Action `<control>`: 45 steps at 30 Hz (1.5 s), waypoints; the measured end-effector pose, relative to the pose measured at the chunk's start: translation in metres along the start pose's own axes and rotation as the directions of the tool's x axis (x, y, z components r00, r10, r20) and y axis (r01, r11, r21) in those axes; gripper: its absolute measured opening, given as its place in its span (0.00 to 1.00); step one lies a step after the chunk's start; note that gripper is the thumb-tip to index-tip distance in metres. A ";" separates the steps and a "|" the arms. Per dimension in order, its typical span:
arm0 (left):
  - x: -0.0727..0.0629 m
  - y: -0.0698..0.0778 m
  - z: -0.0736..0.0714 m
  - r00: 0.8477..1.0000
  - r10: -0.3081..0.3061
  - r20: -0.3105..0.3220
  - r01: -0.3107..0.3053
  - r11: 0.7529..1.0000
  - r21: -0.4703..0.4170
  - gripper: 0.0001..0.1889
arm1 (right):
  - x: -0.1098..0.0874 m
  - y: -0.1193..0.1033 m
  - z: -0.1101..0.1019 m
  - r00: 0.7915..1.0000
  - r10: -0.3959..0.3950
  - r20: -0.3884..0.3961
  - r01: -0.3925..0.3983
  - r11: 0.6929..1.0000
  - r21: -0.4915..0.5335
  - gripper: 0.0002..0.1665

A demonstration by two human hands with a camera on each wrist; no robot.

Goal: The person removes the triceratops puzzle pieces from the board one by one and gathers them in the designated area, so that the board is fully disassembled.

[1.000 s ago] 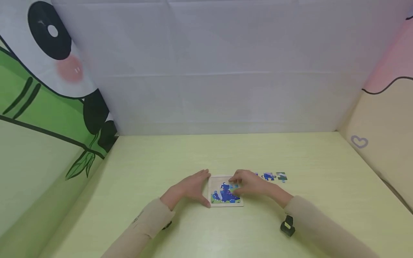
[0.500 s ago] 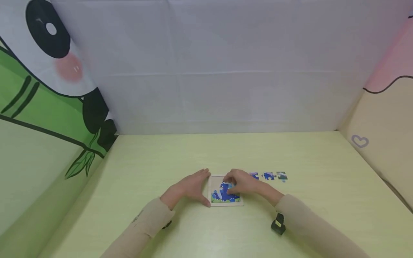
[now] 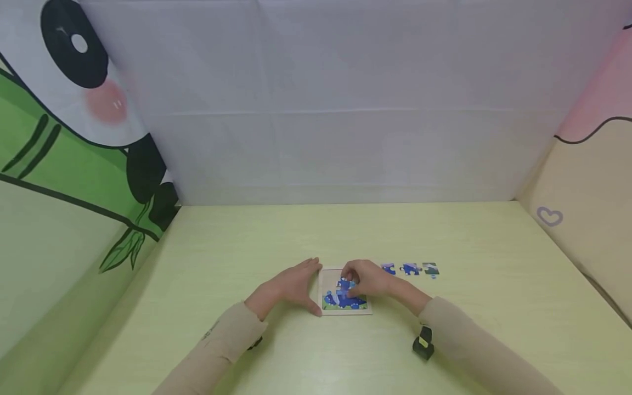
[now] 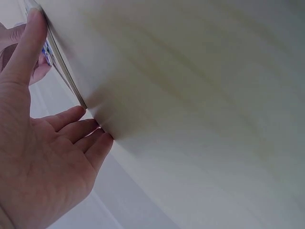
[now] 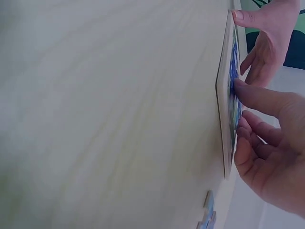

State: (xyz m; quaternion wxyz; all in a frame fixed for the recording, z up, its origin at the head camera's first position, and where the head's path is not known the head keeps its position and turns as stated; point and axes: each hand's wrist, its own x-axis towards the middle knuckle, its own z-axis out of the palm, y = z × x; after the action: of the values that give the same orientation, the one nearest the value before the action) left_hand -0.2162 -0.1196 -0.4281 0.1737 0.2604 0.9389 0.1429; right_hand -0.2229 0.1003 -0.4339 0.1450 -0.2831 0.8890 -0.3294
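A small square jigsaw puzzle in a pale wooden frame [image 3: 346, 313] lies on the table. A blue dinosaur picture [image 3: 340, 300] fills its lower part; the upper left of the tray is bare wood. My left hand [image 3: 295, 286] rests along the frame's left side, its thumb at the near corner and its fairly straight fingers at the far corner. Over the right half, my right hand [image 3: 371, 278] pinches a blue puzzle piece [image 3: 351, 285] between thumb and fingers, low against the picture. The hand covers the frame's upper right part.
Three loose puzzle pieces lie in a row right of the frame: a blue one [image 3: 388, 269], another blue one [image 3: 410, 269] and a greenish one [image 3: 431, 269]. A white cloth wall [image 3: 345, 159] stands behind the table; printed panels flank both sides.
My right hand has shifted left over the puzzle and then stayed nearly still. The leftmost loose piece has come fully into sight. My left hand holds its place.
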 end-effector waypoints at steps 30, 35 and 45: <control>0.000 0.001 -0.001 1.000 -0.006 0.002 0.006 1.000 0.005 0.57 | -0.004 0.001 0.000 0.999 -0.048 -0.020 0.045 0.990 -0.131 0.22; 0.000 0.001 0.000 1.000 0.001 0.000 -0.001 1.000 -0.004 0.57 | -0.002 0.003 0.001 0.999 -0.035 -0.012 0.034 0.997 -0.071 0.21; -0.002 0.003 -0.002 1.000 0.000 -0.006 0.000 1.000 -0.002 0.57 | -0.002 0.001 0.001 0.999 -0.045 -0.019 0.044 0.998 -0.041 0.21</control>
State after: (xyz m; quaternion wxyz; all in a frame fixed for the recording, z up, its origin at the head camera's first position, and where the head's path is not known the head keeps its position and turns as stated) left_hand -0.2141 -0.1187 -0.4250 0.1712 0.2596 0.9394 0.1444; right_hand -0.2209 0.1012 -0.4353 0.1230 -0.3025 0.8904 -0.3171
